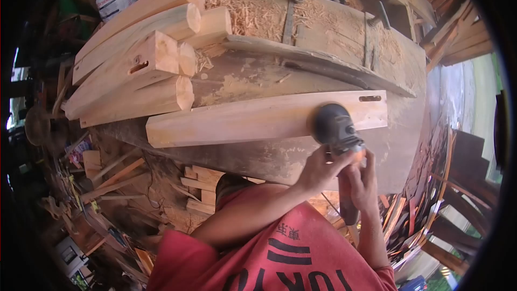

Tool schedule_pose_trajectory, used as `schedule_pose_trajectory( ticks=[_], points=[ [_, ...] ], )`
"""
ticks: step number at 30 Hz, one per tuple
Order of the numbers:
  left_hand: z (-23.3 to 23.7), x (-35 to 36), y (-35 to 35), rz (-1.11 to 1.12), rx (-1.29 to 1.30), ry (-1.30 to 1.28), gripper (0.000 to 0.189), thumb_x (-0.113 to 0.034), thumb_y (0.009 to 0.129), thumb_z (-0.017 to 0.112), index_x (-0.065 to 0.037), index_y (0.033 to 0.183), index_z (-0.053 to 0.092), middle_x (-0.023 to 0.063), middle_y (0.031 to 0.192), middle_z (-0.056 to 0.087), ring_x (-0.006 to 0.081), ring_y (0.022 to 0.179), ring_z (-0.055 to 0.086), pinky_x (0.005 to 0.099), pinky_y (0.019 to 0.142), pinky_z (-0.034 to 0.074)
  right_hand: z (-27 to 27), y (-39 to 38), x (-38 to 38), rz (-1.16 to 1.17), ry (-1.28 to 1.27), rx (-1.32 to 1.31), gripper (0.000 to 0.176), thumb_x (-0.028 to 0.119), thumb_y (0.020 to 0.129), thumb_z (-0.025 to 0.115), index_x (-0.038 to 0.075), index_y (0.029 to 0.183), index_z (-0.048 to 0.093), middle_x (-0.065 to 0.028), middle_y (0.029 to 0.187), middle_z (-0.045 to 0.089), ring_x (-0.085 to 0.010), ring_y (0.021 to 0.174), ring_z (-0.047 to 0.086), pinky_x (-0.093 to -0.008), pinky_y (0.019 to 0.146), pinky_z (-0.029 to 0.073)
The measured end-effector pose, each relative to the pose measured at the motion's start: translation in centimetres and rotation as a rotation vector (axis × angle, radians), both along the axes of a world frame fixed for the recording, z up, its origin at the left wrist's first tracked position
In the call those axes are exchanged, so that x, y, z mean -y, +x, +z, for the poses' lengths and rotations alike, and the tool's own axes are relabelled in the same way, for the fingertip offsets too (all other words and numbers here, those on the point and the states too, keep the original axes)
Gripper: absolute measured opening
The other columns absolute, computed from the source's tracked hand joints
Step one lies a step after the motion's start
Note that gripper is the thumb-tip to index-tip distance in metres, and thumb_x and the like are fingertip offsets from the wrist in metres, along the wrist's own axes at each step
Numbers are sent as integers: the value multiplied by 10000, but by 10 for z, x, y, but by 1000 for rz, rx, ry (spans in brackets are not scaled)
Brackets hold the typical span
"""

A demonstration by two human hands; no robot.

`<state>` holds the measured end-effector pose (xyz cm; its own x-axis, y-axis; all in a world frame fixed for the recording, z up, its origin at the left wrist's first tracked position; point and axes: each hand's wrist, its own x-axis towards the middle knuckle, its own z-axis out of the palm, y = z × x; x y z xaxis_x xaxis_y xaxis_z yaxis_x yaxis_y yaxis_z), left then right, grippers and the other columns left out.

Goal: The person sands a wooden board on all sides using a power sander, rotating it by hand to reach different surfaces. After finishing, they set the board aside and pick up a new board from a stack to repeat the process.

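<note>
Both my hands grip an angle grinder (pixel 343 132) with a round dark disc, which looks blurred by spinning. The disc rests on the upper face of a pale wooden beam (pixel 237 118), toward its right end near a slot cut in the wood. My left hand (pixel 323 168) is wrapped around the front of the tool, close to its head. Behind it, my right hand (pixel 362 182) closes around the grinder's body, whose dark rear end points toward my red shirt. Some fingers are hidden behind the tool.
The beam lies on a worn workbench (pixel 264 156). Several similar beams (pixel 129 70) are stacked at the left. Wood shavings (pixel 242 13) cover a plank with metal clamps (pixel 291 19) at the back. Scrap wood (pixel 116 175) litters the floor.
</note>
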<state>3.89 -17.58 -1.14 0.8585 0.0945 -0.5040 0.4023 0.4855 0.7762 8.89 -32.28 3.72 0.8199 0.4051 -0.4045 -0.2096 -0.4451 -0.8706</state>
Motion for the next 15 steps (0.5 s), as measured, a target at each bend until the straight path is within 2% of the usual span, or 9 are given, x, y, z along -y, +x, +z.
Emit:
schedule_pose_trajectory(
  ticks=[1,4,7,8,11,15],
  points=[
    [-1,5,1,40,21,80,461,-430,1008,679,-10,1196,655,53,990,703,70,791,622,254,633,504,1,1,2,-9,-37,19,565,214,1038,602,-19,1476,330,-175,909,745,-226,874,748,-329,751,569],
    [-9,-15,-14,59,-18,-50,580,-511,943,734,15,1178,665,72,959,706,92,825,640,260,704,522,-4,-11,-16,37,-58,26,556,219,1045,593,2,1485,330,-181,928,744,-229,878,748,-328,754,567],
    [-8,-54,-46,116,-45,-166,600,-503,938,750,38,1180,657,89,997,712,111,859,651,274,738,533,-1,-35,-59,75,-29,11,569,217,1044,585,12,1504,320,-204,986,736,-237,905,743,-337,771,565],
    [-9,-67,-56,135,-32,-189,605,-493,940,756,55,1176,654,98,1022,710,115,916,647,273,779,531,-3,-43,-70,100,-20,7,583,205,1041,587,3,1512,310,-205,991,732,-245,906,744,-347,773,566],
    [-6,-102,-83,203,2,-138,599,-491,948,747,54,1177,650,101,1027,703,103,928,640,260,774,527,2,-65,-111,162,-31,25,601,198,1039,587,-7,1520,293,-223,1003,725,-261,919,742,-358,779,570],
    [-2,-151,-120,192,-19,-138,464,-357,1019,681,14,1288,607,69,1140,677,104,976,675,260,831,590,-3,-95,-158,168,65,-57,638,210,1033,601,-35,1520,270,-238,1041,718,-262,943,736,-359,793,571]
  ],
)
